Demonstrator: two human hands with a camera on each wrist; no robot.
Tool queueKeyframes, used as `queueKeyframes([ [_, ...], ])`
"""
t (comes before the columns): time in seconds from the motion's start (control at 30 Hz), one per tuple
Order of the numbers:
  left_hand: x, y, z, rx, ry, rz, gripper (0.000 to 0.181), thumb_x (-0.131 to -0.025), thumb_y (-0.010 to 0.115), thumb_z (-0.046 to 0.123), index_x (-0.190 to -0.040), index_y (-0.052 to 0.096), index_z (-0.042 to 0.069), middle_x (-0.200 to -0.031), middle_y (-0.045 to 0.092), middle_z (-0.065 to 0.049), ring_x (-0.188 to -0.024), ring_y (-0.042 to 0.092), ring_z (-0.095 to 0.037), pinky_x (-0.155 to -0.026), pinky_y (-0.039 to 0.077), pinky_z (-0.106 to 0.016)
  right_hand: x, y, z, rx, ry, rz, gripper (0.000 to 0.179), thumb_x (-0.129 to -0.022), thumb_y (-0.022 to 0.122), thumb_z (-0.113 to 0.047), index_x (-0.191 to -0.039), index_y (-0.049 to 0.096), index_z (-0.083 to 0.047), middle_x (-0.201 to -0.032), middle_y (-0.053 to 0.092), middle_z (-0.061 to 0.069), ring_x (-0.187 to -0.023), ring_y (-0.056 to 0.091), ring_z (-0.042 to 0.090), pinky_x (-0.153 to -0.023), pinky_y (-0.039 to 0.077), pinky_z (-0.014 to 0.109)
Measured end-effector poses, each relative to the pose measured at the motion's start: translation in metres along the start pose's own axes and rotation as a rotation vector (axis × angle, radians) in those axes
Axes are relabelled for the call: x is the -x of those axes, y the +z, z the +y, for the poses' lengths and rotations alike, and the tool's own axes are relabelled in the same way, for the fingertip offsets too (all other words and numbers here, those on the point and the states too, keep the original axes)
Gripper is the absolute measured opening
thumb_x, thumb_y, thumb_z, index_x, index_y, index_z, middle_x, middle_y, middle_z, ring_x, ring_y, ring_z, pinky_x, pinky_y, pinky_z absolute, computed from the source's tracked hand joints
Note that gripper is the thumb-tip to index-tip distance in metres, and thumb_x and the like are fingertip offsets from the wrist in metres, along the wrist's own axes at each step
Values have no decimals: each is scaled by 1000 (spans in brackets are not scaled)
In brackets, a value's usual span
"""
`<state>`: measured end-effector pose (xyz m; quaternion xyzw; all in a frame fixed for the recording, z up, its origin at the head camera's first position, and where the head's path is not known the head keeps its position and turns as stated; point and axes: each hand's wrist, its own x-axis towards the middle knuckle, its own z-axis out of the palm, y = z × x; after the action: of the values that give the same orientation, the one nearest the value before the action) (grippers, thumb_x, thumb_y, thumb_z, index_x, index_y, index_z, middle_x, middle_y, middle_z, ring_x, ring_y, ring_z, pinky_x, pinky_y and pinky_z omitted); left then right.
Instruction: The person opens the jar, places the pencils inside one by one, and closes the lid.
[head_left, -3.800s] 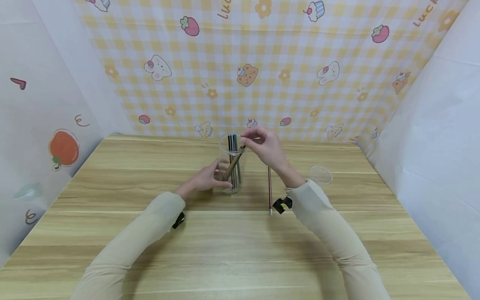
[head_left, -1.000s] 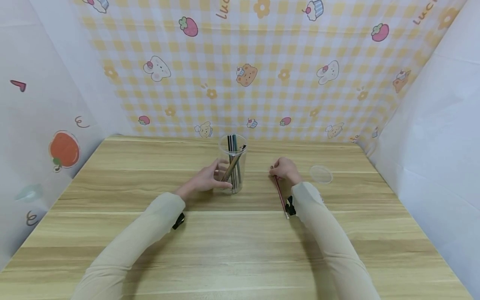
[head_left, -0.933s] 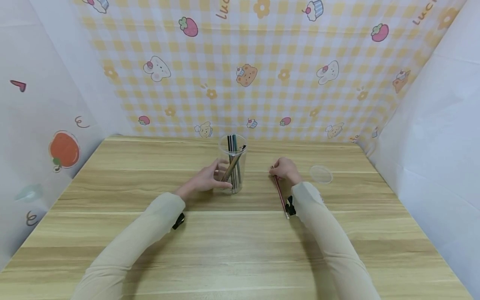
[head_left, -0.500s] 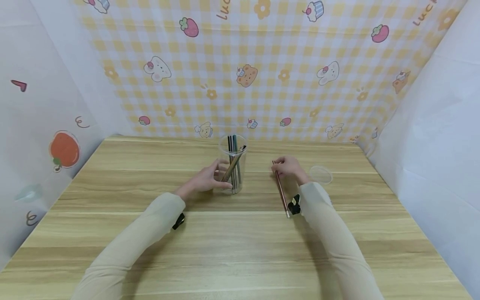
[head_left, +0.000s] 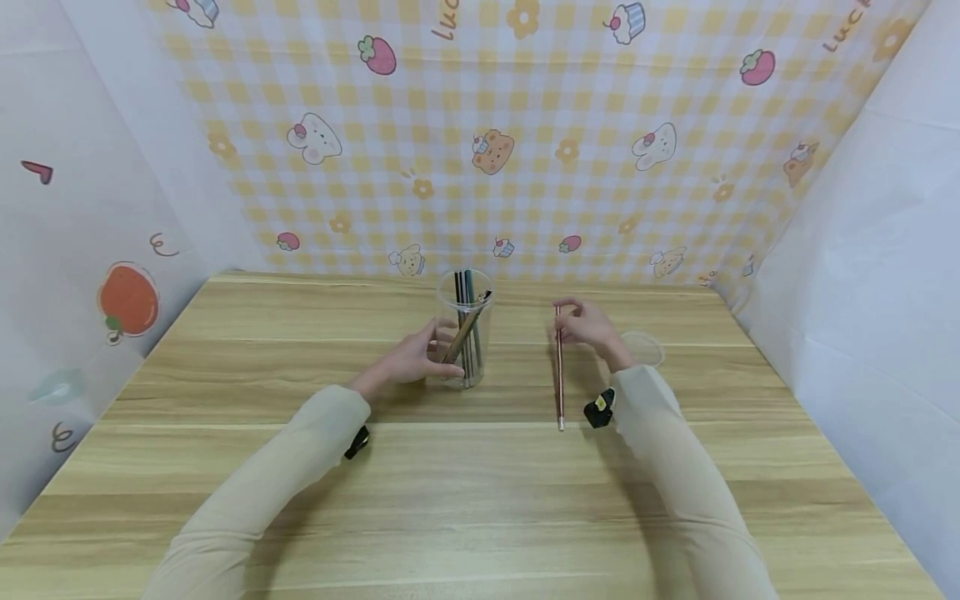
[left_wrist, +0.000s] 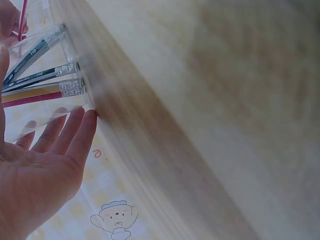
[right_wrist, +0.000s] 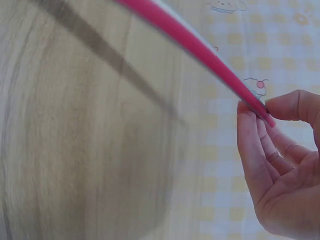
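My left hand (head_left: 408, 357) holds the side of a clear plastic cup (head_left: 487, 333) standing on the table, thumb in front and fingers around the far side. Inside lean several pencils (head_left: 467, 337), one more slanted than the others; the left wrist view shows metal ferrules on pencils (left_wrist: 35, 75) at the cup's base. To the right of the cup, my right hand (head_left: 588, 323) pinches a red pencil (head_left: 560, 375) near one end between thumb and fingers. Its eraser end points toward me. In the right wrist view the pencil (right_wrist: 200, 48) is apart from its shadow.
A clear round lid (head_left: 649, 348) lies on the wooden table (head_left: 480, 517) behind my right wrist. A yellow checked cloth (head_left: 420, 108) with cartoon prints hangs along the back edge, and white sheets (head_left: 862, 267) stand at both sides.
My right hand let go of the slanted pencil in the cup and moved right to the red pencil. Lately it has shifted back and turned the red pencil straighter. The left hand stays put.
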<state>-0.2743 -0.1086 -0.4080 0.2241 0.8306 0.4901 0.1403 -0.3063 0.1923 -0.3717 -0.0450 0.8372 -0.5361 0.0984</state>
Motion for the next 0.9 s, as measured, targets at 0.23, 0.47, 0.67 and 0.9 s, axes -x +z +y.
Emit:
queueKeyframes([
  [0.23,-1,0,-1,-6,-6,0,75,-70,75,27,-129,30,15,-125,45,-15,-110,45,-27,-95,33,-40,2,-8,-2,-95,-43,38,34,-87,47,-4,-120,46,5,-92,52,24,-67,59,21,-79,44,49],
  [0.47,0,0,0,-21,-6,1,74,-70,74,29,-128,30,16,-125,45,-14,-111,45,-27,-95,32,-41,5,-10,-9,-227,-88,77,34,-87,48,0,-121,43,6,-87,52,14,-66,58,15,-78,47,41],
  [0.67,-1,0,-1,-24,4,4,75,-70,75,28,-129,30,15,-124,45,-14,-110,45,-26,-95,33,-40,11,-10,-18,-338,-198,118,33,-86,52,-4,-118,46,3,-86,56,12,-71,59,15,-72,50,31],
  [0.9,-1,0,-2,-16,9,7,75,-70,75,28,-129,30,15,-124,45,-15,-111,45,-26,-95,33,-40,12,-13,-24,-483,-343,93,33,-84,60,-10,-115,51,-3,-86,59,11,-72,59,16,-72,50,31],
])
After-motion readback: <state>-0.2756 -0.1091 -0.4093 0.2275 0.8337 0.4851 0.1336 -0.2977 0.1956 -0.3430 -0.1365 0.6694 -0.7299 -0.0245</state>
